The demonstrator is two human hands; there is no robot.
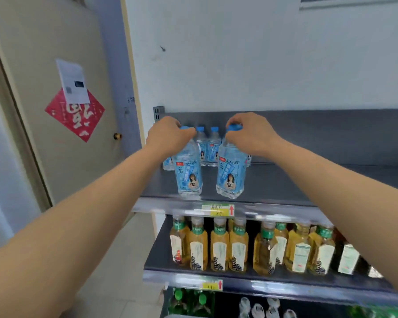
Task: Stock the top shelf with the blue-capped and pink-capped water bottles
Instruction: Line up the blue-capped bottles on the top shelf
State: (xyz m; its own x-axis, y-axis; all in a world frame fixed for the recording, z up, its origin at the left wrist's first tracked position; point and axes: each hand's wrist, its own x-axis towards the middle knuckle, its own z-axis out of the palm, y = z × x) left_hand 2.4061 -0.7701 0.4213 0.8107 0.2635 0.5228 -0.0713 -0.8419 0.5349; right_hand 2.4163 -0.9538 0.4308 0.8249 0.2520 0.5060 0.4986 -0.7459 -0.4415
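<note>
My left hand [168,134] grips the blue cap of a water bottle [188,173] that stands near the front edge of the grey top shelf [308,180]. My right hand [248,131] grips the blue cap of a second bottle [230,173], which tilts slightly with its base at the shelf front. Behind them, several more blue-capped bottles [207,145] stand at the back left of the shelf. No pink-capped bottle is in view.
The shelf below holds a row of yellow tea bottles [218,246] with price tags [217,210] on the rails. Lower down are green-capped bottles [189,301] and clear ones. A door [55,88] with a red paper diamond is on the left.
</note>
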